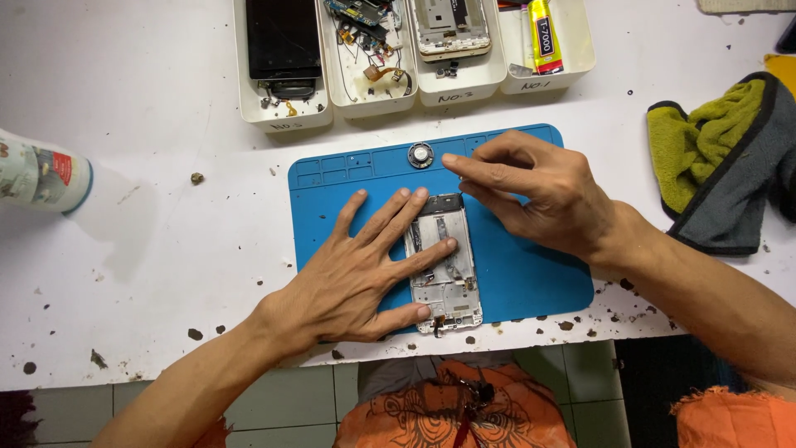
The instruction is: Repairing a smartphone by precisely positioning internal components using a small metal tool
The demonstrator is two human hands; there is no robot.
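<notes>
Here I see a white cylindrical container [37, 176] lying at the far left of the white table [166, 99]. My left hand [365, 265] presses flat, fingers spread, on the silver opened phone frame [444, 270] lying mid-mat on the blue silicone work mat [531, 278]. My right hand [539, 195] has fingertips pinched together above the frame's far end. A green-grey cloth [721, 158] lies right.

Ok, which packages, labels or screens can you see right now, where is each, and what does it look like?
Glue tube: rightmost white tray at top, slim, yellow with a black band.
Tray labels: front walls of the four white trays, small handwritten marks.
Dark screen panel: leftmost tray, flat black rectangle.
Bottle: far left on the table, lying down, white with red and teal print.
</notes>
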